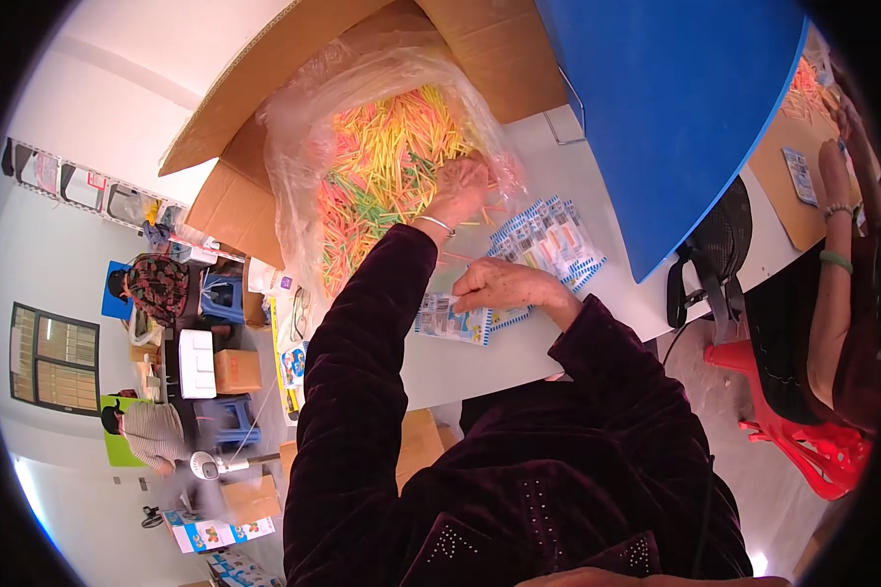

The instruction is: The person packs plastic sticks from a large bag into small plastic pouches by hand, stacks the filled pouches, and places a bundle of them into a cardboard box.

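Observation:
A clear plastic bag [299, 127] lines an open cardboard box and holds a heap of thin pink, yellow and green sticks [387, 147]. My left hand [460, 191], with a bracelet at the wrist, is at the right side of the heap, its fingers curled among a few sticks. Closer to me, my right hand [509, 286] pinches the upper edge of a small blue-and-white printed packet [455, 321] lying on the table. Beside that hand a stack of similar packets [553, 240] is spread out. The packet's opening is hidden by my fingers.
The cardboard box [230, 210] stands at the table's far left, and a blue panel [675, 108] rises at the right. Another person's arm [832, 274] is at the far right, near a red stool [822, 450]. People sit at a workplace on the left.

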`<state>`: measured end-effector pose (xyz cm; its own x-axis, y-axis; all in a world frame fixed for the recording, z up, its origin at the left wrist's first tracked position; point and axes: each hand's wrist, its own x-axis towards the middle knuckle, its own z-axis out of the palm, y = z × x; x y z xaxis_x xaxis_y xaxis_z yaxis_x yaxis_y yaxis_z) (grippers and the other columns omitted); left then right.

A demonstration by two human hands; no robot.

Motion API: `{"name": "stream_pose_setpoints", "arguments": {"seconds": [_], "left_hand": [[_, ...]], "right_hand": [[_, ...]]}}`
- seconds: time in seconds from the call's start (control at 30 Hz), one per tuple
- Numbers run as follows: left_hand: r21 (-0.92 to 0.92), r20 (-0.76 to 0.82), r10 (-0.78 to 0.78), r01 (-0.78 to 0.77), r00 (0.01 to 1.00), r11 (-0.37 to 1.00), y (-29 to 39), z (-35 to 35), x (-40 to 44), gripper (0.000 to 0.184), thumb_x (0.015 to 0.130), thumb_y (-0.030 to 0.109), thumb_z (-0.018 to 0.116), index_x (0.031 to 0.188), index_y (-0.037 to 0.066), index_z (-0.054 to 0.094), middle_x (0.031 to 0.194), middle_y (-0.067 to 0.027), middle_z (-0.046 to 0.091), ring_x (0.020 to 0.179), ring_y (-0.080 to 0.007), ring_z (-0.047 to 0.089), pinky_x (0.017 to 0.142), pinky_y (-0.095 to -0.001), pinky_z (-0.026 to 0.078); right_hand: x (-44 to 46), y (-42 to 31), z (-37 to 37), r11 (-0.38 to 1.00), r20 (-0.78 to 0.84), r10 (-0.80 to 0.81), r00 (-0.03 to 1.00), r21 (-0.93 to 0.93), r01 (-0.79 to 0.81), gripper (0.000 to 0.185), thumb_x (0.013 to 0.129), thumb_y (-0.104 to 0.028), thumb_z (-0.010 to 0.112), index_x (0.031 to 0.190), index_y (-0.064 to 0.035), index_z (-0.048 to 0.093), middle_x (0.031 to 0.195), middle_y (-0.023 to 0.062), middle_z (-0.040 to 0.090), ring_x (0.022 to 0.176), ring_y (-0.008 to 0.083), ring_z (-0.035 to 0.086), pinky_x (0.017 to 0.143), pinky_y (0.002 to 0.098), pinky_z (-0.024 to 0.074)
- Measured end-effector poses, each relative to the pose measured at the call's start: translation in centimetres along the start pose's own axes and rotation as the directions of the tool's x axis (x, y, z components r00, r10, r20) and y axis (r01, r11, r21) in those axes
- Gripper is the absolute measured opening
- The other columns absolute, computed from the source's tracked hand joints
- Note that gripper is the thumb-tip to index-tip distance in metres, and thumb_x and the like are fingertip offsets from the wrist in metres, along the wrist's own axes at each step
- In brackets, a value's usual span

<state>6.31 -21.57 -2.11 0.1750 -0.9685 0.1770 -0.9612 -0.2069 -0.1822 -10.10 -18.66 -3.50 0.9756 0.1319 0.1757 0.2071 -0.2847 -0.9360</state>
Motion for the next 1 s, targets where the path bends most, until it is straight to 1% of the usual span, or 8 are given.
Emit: {"name": "stream_pose_setpoints", "arguments": {"seconds": [0.3,0.43,0.5,0.57,0.63,0.77,0.9,1.0], "left_hand": [[-0.247,0.095,-0.139,0.158,0.986,0.956,-3.5,0.7,-0.2,0.023,0.084,0.009,0.045,0.098,-0.008,0.047,0.078,-0.0289,0.06,0.075,-0.0426,0.06,0.066,-0.0477,0.048],[-0.501,0.046,-0.228,0.22,0.973,0.837,-5.7,0.2,-1.4,0.019,0.088,0.011,0.05,0.101,-0.002,0.046,0.075,-0.0159,0.058,0.069,-0.0229,0.058,0.06,-0.0331,0.046],[-0.921,0.243,-0.282,0.312,0.928,0.235,-6.8,0.0,-2.5,0.011,0.089,0.007,0.044,0.096,-0.001,0.048,0.082,-0.0186,0.062,0.071,-0.0283,0.063,0.059,-0.037,0.05],[-0.969,0.234,-0.316,0.248,0.919,0.004,-7.6,-0.4,-3.4,0.01,0.091,0.006,0.046,0.098,0.0,0.051,0.081,-0.0111,0.062,0.072,-0.0205,0.061,0.06,-0.0314,0.051],[-0.81,0.441,-0.304,0.228,0.844,-0.541,-8.7,-0.6,-3.7,0.011,0.09,0.005,0.049,0.098,-0.002,0.053,0.083,-0.0116,0.061,0.071,-0.0224,0.06,0.063,-0.0317,0.052],[-0.762,0.49,-0.334,0.21,0.805,-0.613,-8.8,-2.9,-4.9,0.014,0.09,0.005,0.047,0.098,-0.005,0.053,0.088,-0.0151,0.06,0.077,-0.024,0.059,0.07,-0.0362,0.052],[-0.7,0.42,-0.275,0.116,0.865,-0.705,-7.8,-2.2,-5.1,0.015,0.09,0.005,0.046,0.1,-0.006,0.052,0.088,-0.0138,0.059,0.078,-0.0241,0.059,0.07,-0.0362,0.052],[-0.691,0.367,-0.399,-0.042,0.84,-0.722,-3.9,-2.6,-5.3,0.011,0.089,0.002,0.048,0.098,-0.004,0.05,0.086,-0.0131,0.057,0.077,-0.0223,0.06,0.068,-0.0334,0.052]], "right_hand": [[-0.2,0.0,0.0,0.999,-0.011,-0.025,1.0,0.029,0.025,0.03,0.081,-0.019,0.061,0.065,0.0032,0.048,0.054,0.0083,0.041,0.052,0.0145,0.04,0.054,0.0333,0.0359],[-0.1,0.0,-0.1,0.999,-0.006,0.016,1.0,0.037,-0.016,0.024,0.082,-0.019,0.061,0.072,0.0027,0.056,0.058,0.0092,0.049,0.056,0.0144,0.046,0.057,0.0317,0.0387],[-0.4,-0.8,-0.6,0.997,-0.017,0.053,0.998,0.066,-0.051,0.021,0.083,-0.018,0.06,0.079,0.0021,0.06,0.063,0.0075,0.055,0.06,0.0132,0.051,0.06,0.0291,0.0411],[-0.4,-1.2,-0.8,0.992,-0.03,0.087,0.996,0.09,-0.084,0.019,0.083,-0.017,0.06,0.086,0.0016,0.064,0.069,0.0058,0.061,0.065,0.0119,0.056,0.063,0.0265,0.0435],[-0.1,-0.6,-0.4,0.846,-0.213,0.15,0.966,0.533,-0.014,0.019,0.086,-0.015,0.059,0.095,0.0007,0.066,0.082,0.0025,0.067,0.076,0.0075,0.06,0.07,0.023,0.0471],[1.4,-0.9,-0.3,0.446,-0.532,0.316,0.785,0.814,0.372,0.019,0.088,-0.014,0.058,0.102,-0.0022,0.063,0.094,0.0038,0.067,0.083,0.0105,0.062,0.077,0.0251,0.0482],[4.3,0.1,-0.6,0.338,-0.559,0.635,0.534,0.822,0.459,0.022,0.093,-0.017,0.05,0.113,-0.0111,0.054,0.111,0.0047,0.06,0.099,0.0152,0.057,0.088,0.0345,0.044],[6.5,0.8,-0.9,0.079,-0.546,0.602,0.583,0.767,0.637,0.018,0.092,-0.011,0.049,0.11,-0.0141,0.052,0.108,0.0054,0.059,0.095,0.017,0.057,0.085,0.0349,0.0455]]}}
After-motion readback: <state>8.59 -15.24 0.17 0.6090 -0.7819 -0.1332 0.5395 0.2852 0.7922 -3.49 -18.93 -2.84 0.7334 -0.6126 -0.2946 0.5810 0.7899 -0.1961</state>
